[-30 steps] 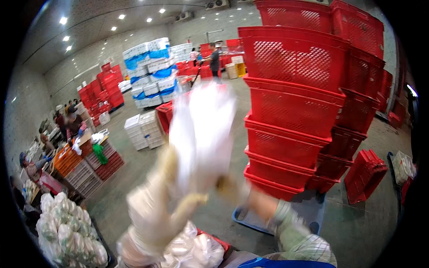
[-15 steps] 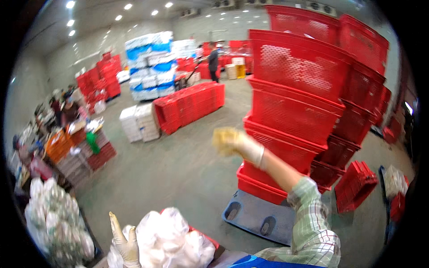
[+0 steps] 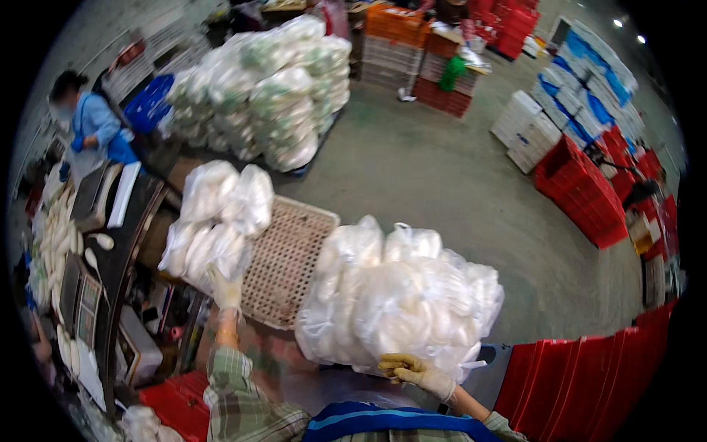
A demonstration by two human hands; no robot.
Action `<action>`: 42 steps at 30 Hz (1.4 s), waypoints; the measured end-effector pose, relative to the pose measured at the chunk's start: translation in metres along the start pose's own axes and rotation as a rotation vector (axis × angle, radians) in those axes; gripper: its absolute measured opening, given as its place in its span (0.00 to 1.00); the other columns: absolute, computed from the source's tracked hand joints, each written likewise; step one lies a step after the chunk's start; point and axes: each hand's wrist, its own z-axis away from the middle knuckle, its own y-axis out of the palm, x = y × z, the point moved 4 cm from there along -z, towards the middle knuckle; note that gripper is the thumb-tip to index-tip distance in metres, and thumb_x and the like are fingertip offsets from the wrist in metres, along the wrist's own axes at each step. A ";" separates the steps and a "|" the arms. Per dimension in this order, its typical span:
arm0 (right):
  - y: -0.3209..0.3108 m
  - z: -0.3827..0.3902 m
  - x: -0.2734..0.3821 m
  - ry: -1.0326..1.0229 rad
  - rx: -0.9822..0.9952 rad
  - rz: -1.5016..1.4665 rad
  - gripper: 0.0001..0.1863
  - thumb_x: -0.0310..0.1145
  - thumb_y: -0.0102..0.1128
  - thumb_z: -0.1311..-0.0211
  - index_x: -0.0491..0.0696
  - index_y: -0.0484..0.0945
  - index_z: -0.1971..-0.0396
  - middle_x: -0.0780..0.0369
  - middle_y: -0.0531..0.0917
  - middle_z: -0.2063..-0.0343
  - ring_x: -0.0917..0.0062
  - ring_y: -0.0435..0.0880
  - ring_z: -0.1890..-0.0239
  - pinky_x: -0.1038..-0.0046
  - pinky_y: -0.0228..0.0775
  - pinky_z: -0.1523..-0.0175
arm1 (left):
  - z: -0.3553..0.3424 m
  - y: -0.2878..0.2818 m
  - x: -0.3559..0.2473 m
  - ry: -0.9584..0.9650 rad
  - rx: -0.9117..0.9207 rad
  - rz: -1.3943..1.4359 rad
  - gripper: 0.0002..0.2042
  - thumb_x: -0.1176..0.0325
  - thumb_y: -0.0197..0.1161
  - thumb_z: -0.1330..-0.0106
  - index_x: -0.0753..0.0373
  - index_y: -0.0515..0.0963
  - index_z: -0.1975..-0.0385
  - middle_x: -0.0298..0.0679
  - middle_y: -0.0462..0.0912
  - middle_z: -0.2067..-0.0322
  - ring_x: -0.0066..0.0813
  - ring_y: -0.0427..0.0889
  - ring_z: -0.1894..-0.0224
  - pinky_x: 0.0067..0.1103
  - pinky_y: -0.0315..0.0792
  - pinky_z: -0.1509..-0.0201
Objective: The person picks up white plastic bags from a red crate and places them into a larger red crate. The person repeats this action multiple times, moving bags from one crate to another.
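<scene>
My left hand [image 3: 227,291], in a pale glove, reaches out with its fingers apart against a group of clear plastic bags of long white vegetables [image 3: 213,247], which look like white radishes. Those bags lie at the left end of a beige perforated crate [image 3: 283,269]. My right hand [image 3: 418,374], in a yellowed glove, is beside the near side of a larger pile of similar bags [image 3: 401,295]. Its fingers are slightly bent and apart, with nothing seen in them. Whether it touches the plastic I cannot tell.
Loose white vegetables [image 3: 55,243] lie by a dark worktable [image 3: 136,214] at left, where a person in blue [image 3: 107,125] works. A big heap of bags [image 3: 258,96] stands beyond. Red crates [image 3: 582,383] are at near right, a red crate stack [image 3: 582,191] farther off.
The view has swung left and down. My right arm, stretched out before the red crates, is now drawn in beside the bags. My left hand, raised earlier, now reaches to the left bags.
</scene>
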 end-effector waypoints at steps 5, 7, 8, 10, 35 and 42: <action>0.014 -0.017 0.022 0.033 -0.110 -0.060 0.28 0.35 0.52 0.31 0.45 0.58 0.34 0.58 0.73 0.42 0.75 0.73 0.42 0.75 0.68 0.42 | -0.080 0.012 0.086 -0.054 -0.134 -0.074 0.52 0.56 0.70 0.50 0.72 0.44 0.32 0.64 0.47 0.33 0.53 0.50 0.30 0.31 0.51 0.29; 0.015 -0.022 0.025 0.067 -0.138 -0.052 0.28 0.35 0.53 0.31 0.45 0.59 0.34 0.58 0.74 0.43 0.75 0.74 0.43 0.74 0.68 0.42 | -0.097 0.034 0.089 -0.069 0.048 0.069 0.51 0.58 0.71 0.51 0.69 0.45 0.31 0.64 0.51 0.34 0.54 0.55 0.32 0.32 0.57 0.32; 0.015 -0.025 0.026 0.082 -0.150 -0.047 0.28 0.36 0.53 0.31 0.45 0.59 0.35 0.58 0.74 0.43 0.74 0.74 0.43 0.74 0.68 0.42 | -0.102 0.043 0.090 -0.076 0.134 0.142 0.51 0.58 0.72 0.52 0.68 0.45 0.31 0.63 0.52 0.34 0.55 0.58 0.33 0.33 0.60 0.34; 0.012 -0.022 0.024 0.104 -0.212 -0.081 0.28 0.36 0.53 0.31 0.45 0.59 0.35 0.58 0.74 0.43 0.74 0.74 0.43 0.74 0.69 0.42 | -0.103 0.055 0.044 -0.055 0.129 -0.088 0.45 0.60 0.69 0.50 0.66 0.52 0.33 0.62 0.63 0.40 0.55 0.67 0.40 0.34 0.66 0.39; -0.017 0.124 0.016 -0.595 0.344 -0.748 0.42 0.59 0.49 0.36 0.48 0.48 0.32 0.59 0.61 0.36 0.68 0.66 0.37 0.67 0.73 0.44 | 0.374 -0.115 -0.410 0.687 1.254 0.654 0.09 0.78 0.54 0.50 0.69 0.78 0.70 0.35 0.78 0.78 0.20 0.75 0.81 0.16 0.66 0.81; -0.146 0.358 0.039 -1.158 -0.401 -0.558 0.41 0.56 0.53 0.37 0.46 0.51 0.34 0.57 0.64 0.39 0.67 0.68 0.39 0.67 0.74 0.44 | 0.606 -0.155 -0.581 1.741 1.126 0.747 0.06 0.76 0.63 0.42 0.72 0.77 0.68 0.43 0.76 0.83 0.25 0.76 0.81 0.21 0.70 0.76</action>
